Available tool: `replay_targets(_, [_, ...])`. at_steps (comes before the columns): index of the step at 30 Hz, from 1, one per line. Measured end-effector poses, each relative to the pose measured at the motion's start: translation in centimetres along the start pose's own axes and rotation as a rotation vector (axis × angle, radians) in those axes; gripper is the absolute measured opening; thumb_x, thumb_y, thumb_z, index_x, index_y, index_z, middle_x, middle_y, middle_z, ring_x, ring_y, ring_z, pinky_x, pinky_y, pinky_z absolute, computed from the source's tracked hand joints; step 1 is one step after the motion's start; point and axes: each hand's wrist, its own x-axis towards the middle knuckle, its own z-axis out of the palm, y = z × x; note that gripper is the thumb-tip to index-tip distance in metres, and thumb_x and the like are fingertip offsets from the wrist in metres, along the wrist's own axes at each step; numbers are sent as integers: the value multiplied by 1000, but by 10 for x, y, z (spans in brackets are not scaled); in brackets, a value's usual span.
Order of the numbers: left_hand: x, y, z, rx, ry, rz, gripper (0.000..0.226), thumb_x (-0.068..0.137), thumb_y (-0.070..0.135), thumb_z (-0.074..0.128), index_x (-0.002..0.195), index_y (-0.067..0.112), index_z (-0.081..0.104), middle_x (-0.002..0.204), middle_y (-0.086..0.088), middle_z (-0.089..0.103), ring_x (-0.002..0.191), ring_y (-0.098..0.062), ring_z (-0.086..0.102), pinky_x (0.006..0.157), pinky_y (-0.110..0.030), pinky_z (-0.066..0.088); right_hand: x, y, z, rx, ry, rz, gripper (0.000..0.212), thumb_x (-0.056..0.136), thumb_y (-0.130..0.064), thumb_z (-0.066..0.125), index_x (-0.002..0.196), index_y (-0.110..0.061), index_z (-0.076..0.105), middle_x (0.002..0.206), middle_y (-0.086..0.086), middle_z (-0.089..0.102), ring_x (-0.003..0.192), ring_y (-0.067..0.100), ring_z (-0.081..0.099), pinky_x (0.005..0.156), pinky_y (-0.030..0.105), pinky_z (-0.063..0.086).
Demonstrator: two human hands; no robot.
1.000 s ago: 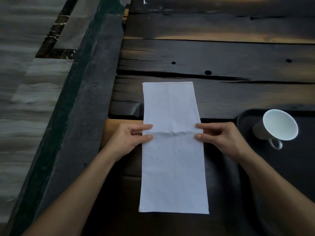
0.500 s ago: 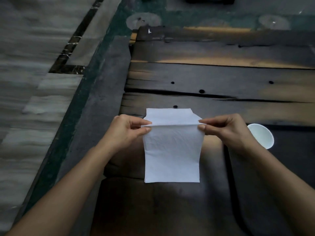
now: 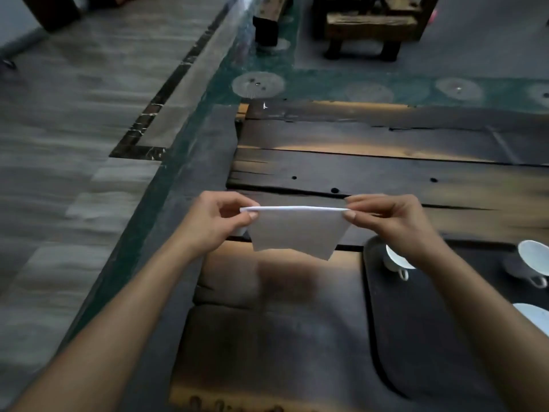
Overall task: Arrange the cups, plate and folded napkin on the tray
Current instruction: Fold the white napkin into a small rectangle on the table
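White napkin [image 3: 297, 233]: folded, hanging above table [image 3: 386, 173].
Left hand [image 3: 214, 221]: pinches fold, 9 o'clock.
Right hand [image 3: 395, 224]: pinches fold, 3 o'clock.
Tray [image 3: 416, 352]: 4 o'clock.
Technique: keep fold taut, edges aligned.

The left grip [image 3: 217, 223] and right grip [image 3: 396, 223] have short, plain thumbnails [image 3: 350, 215]; the 2 forearms [image 3: 124, 316] are bare.

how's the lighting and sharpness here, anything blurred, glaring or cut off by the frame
Head view: dim overall, with warm glare streaks on the table planks; the folded top edge of the napkin is the brightest line; the floor at left is smeared by motion blur; one cup is cropped by the right frame edge.
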Motion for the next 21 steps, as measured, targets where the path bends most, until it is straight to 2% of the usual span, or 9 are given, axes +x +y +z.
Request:
replay_targets(3, [-22,10,1,-128,52,-15,16,84,-3,76,100,-3,77,89,-14,78,78,-10,72,73,-21,58,-21,-10,-7,-30,-68,-5,19,76,-27,79,94,-23,81,91,-9,81,84,-3,71,78,12,52])
replay_targets(7, [-50,2,5,-149,43,-44,17,80,0,80,97,1,79,88,-9,80,80,-14,75,76,-21,59,-53,-7,-8,-49,-108,-13,13,78,-27,77,90,-30,82,82,-10,80,72,-6,69,66,7,49])
replay_targets(10, [-61,-18,12,-180,-15,-125,19,80,5,81,99,7,80,92,-4,80,87,-17,77,76,-23,60,-60,10,-3,-83,-139,47,14,82,-26,79,96,-26,84,82,1,80,74,11,74,70,17,56])
replay_targets(12, [-58,-38,19,-166,-59,-188,19,81,8,81,100,10,80,95,-3,80,90,-17,77,78,-25,60,-55,28,2,-152,-179,101,13,87,-21,78,100,-23,82,81,0,80,74,16,74,71,22,58])
replay_targets(16, [-30,-86,41,-118,-99,-304,16,81,9,83,97,10,80,92,-5,80,90,-21,76,73,-22,59,-26,74,18,-242,-159,222,15,88,-20,79,100,-28,79,73,-7,78,68,7,73,69,16,54])
replay_targets(19, [5,-122,59,-75,-85,-352,14,81,12,83,95,16,79,90,-4,79,86,-16,75,70,-20,56,5,112,28,-306,-135,261,13,89,-20,78,101,-18,82,77,-5,79,67,2,70,71,19,53])
replay_targets(21, [27,-144,67,-43,-59,-352,13,82,17,84,92,22,80,86,-1,79,85,-13,75,72,-25,58,27,133,36,-345,-103,265,13,90,-20,78,101,-15,82,80,-3,79,66,-1,69,73,22,53])
